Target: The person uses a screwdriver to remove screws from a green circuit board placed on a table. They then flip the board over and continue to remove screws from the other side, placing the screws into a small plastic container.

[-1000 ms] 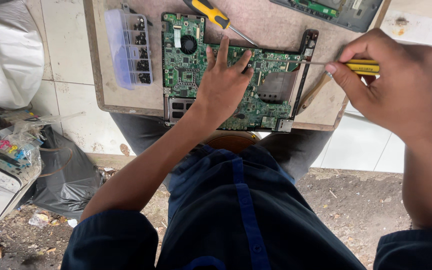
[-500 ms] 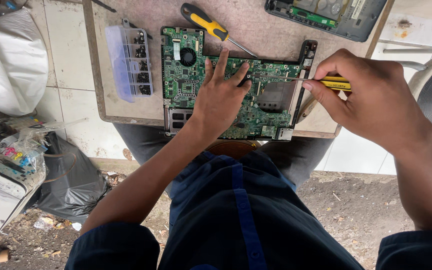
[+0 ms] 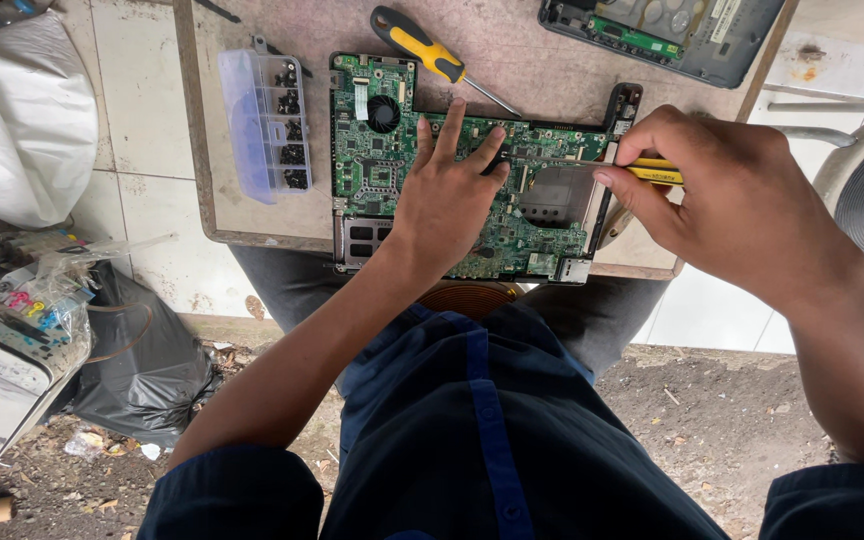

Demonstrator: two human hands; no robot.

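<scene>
Board: a green circuit board with a small black fan, lying flat on the surface, its near edge over the lap.
Left hand: rests flat on the middle of the board, fingers spread wide, holding nothing.
Right hand: fingers closed around the yellow handle of a screwdriver; its shaft lies across the board toward the left fingertips.
Second screwdriver: yellow and black, lying free just beyond the board.
Screw box: clear plastic, left of the board, touching or almost.
Laptop shell: at the far right corner.
Floor: a black bag at the left.
</scene>
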